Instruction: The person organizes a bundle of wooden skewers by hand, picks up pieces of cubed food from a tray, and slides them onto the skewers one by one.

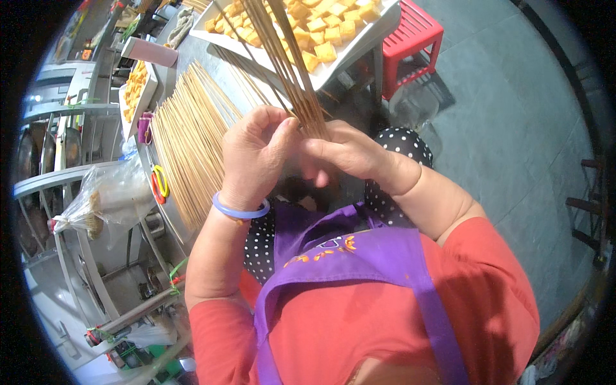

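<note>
My right hand (pixel 353 150) grips a bundle of thin bamboo skewers (pixel 304 91) near its lower end, and the skewers point up and away from me. Close against the bundle, my left hand (pixel 260 149) has thumb and forefinger pinched at the end of one skewer that leans apart from the others. Its other fingers are curled. Many loose skewers (pixel 187 144) lie side by side on the metal table, left of my left hand. Beyond the bundle stands a white tray (pixel 362 52) of golden fried tofu-like cubes (pixel 332 34).
A smaller white tray (pixel 149 83) of similar pieces, a pink cylinder (pixel 153 52) and scissors with red and yellow handles (pixel 160 185) are on the left. A clear plastic bag (pixel 115 192) hangs beside the table. A red plastic stool (pixel 413 41) stands behind the large tray.
</note>
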Demonstrator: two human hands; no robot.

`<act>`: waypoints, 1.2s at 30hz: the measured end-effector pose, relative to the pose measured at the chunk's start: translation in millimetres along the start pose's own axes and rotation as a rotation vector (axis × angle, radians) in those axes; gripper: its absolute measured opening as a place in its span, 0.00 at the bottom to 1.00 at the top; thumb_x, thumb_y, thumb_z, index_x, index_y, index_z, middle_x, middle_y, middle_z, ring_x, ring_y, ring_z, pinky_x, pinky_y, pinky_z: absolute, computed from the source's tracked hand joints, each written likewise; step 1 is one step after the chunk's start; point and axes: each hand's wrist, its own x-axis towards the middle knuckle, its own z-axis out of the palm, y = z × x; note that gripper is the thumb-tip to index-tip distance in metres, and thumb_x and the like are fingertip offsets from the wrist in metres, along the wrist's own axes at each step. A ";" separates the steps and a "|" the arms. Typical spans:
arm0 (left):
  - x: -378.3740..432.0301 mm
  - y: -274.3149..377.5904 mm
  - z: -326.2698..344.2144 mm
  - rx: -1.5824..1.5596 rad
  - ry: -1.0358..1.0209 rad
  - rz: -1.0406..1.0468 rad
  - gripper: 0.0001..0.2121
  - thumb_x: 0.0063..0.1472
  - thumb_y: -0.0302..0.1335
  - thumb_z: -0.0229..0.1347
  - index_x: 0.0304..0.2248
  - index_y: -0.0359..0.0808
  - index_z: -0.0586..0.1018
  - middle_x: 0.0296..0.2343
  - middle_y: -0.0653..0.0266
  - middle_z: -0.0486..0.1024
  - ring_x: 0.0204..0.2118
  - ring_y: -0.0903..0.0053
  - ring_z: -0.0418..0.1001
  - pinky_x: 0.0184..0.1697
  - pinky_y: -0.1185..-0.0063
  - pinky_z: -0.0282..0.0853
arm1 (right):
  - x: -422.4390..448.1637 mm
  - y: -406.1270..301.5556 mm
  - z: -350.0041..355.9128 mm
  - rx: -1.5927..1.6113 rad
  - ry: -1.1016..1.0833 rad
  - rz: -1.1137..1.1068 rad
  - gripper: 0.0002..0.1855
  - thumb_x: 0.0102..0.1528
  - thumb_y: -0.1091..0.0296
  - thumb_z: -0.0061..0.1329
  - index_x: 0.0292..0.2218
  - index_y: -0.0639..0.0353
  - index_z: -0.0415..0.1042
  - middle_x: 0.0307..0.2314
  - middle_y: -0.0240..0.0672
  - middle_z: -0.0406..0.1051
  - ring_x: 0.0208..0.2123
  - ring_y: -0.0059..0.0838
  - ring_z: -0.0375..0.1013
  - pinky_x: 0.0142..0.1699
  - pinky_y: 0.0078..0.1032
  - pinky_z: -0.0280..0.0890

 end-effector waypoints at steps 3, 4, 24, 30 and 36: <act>21.9 -13.6 -13.1 0.373 0.115 0.239 0.06 0.63 0.26 0.52 0.35 0.31 0.76 0.24 0.66 0.75 0.25 0.84 0.73 0.29 0.84 0.69 | -3.6 -3.3 -11.1 0.112 0.042 -0.029 0.13 0.63 0.66 0.37 0.37 0.65 0.69 0.18 0.29 0.66 0.15 0.14 0.62 0.20 0.13 0.58; 32.5 -26.5 -23.5 0.536 0.184 0.363 0.07 0.63 0.26 0.50 0.35 0.30 0.76 0.25 0.63 0.76 0.26 0.78 0.75 0.30 0.82 0.69 | -4.8 -3.6 -10.8 0.182 0.071 -0.044 0.12 0.63 0.65 0.37 0.37 0.64 0.69 0.16 0.28 0.65 0.14 0.12 0.56 0.19 0.12 0.52; 49.4 -96.4 -60.8 0.940 -0.182 0.385 0.22 0.63 0.30 0.46 0.56 0.35 0.63 0.57 0.49 0.58 0.60 0.57 0.55 0.62 0.70 0.50 | 4.9 -2.7 -18.5 0.276 0.054 -0.123 0.14 0.63 0.63 0.39 0.37 0.66 0.71 0.17 0.29 0.66 0.13 0.13 0.56 0.18 0.13 0.51; 68.8 -76.3 -51.5 0.679 0.069 0.055 0.15 0.61 0.35 0.53 0.40 0.31 0.77 0.38 0.52 0.76 0.42 0.64 0.74 0.47 0.72 0.68 | 2.1 -2.3 -19.0 0.293 0.091 -0.111 0.14 0.62 0.64 0.39 0.37 0.66 0.70 0.15 0.29 0.65 0.12 0.13 0.54 0.18 0.13 0.49; 120.8 -86.5 -67.8 0.602 -0.037 -0.304 0.17 0.51 0.37 0.64 0.28 0.28 0.80 0.19 0.62 0.76 0.20 0.82 0.72 0.24 0.83 0.67 | 3.4 -0.8 -18.1 0.259 0.076 -0.108 0.14 0.63 0.64 0.39 0.37 0.66 0.71 0.16 0.29 0.66 0.13 0.13 0.56 0.17 0.13 0.50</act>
